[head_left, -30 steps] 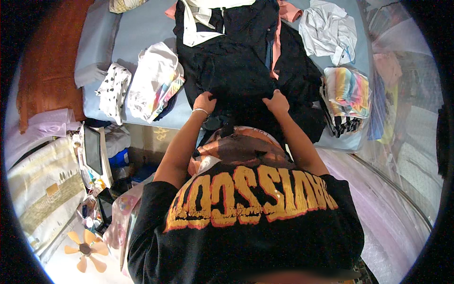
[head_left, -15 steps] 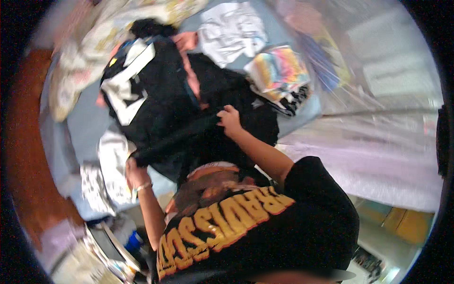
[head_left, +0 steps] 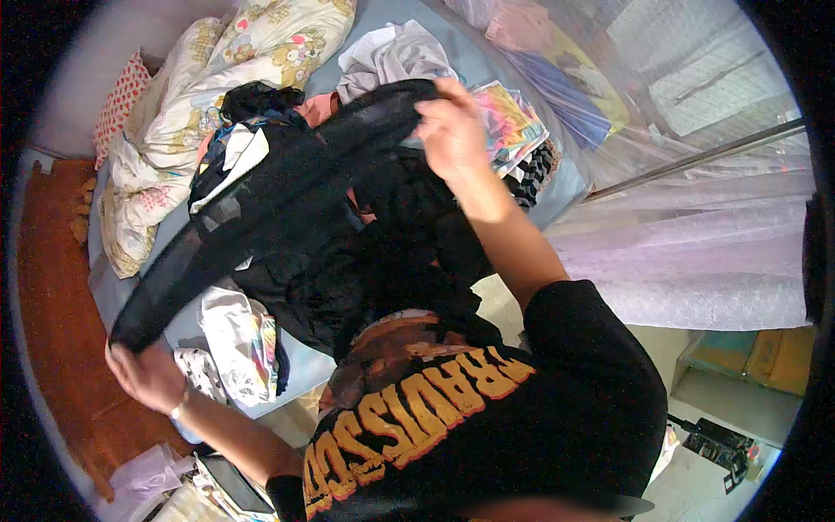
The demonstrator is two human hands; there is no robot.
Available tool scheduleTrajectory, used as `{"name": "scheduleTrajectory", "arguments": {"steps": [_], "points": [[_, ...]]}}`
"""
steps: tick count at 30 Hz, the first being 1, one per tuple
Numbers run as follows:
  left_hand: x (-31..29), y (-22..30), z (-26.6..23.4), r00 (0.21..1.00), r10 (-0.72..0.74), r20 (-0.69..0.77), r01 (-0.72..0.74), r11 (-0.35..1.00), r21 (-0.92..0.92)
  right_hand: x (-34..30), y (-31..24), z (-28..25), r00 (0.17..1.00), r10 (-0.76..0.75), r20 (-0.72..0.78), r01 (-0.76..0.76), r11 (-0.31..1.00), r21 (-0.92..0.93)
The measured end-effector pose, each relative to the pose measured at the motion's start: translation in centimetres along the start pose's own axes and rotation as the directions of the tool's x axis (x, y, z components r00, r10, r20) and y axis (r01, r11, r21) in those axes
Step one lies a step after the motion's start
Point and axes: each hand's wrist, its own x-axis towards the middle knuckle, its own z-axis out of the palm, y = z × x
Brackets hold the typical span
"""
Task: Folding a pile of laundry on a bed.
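Note:
A long black garment (head_left: 278, 196), slightly see-through in places, is stretched in the air between my hands; its exact kind is unclear. My left hand (head_left: 148, 378) grips its lower left end, over the edge of the bed. Its other end is pinched in my right hand (head_left: 454, 135), raised near a folded tie-dye cloth (head_left: 515, 122). Below the garment lies a heap of black clothes (head_left: 374, 252), partly covered by it. A white folded cloth with a coloured print (head_left: 239, 339) is near my left wrist. Beyond my right hand lies a crumpled grey garment (head_left: 396, 61).
A patterned quilt (head_left: 278, 52) is bunched at the far left of the blue bed sheet (head_left: 304, 370). Sheer curtain netting (head_left: 687, 252) hangs along the right side. Brown wood (head_left: 52, 331) borders the bed on the left. Bags and items sit on the floor at lower left.
Both hands have spread apart: the left moved left and nearer me, the right went up and farther away. The black garment is now lifted off the heap and stretched out.

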Motion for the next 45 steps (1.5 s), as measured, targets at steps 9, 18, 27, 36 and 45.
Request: {"name": "scheduleTrajectory", "arguments": {"steps": [9,18,27,36,45], "points": [[-14.2,-8.0,-3.5,0.910,-0.257,0.326,0.415,0.560,-0.717,-7.0,6.3,-8.2,0.688,0.721,-0.077,-0.712,0.692,0.120],[-17.0,-4.6,11.6,0.374,-0.576,0.727,0.908,0.385,-0.163,-12.4,10.0,3.2,0.773,0.594,0.220,-0.614,0.789,0.028],[-16.6,-1.2,9.1,0.265,-0.355,0.896,0.053,0.934,0.354,-12.0,2.3,4.2,0.753,0.547,0.365,-0.580,0.814,-0.024],[-15.9,16.7,7.0,0.755,0.077,0.651,0.193,0.923,-0.332,-13.3,-11.3,9.9,0.667,0.021,0.745,-0.197,0.969,0.149],[-15.3,21.2,12.5,0.754,0.364,0.547,0.184,0.683,-0.707,-14.9,-14.7,11.4,0.580,-0.359,0.731,0.187,0.932,0.310]]}}
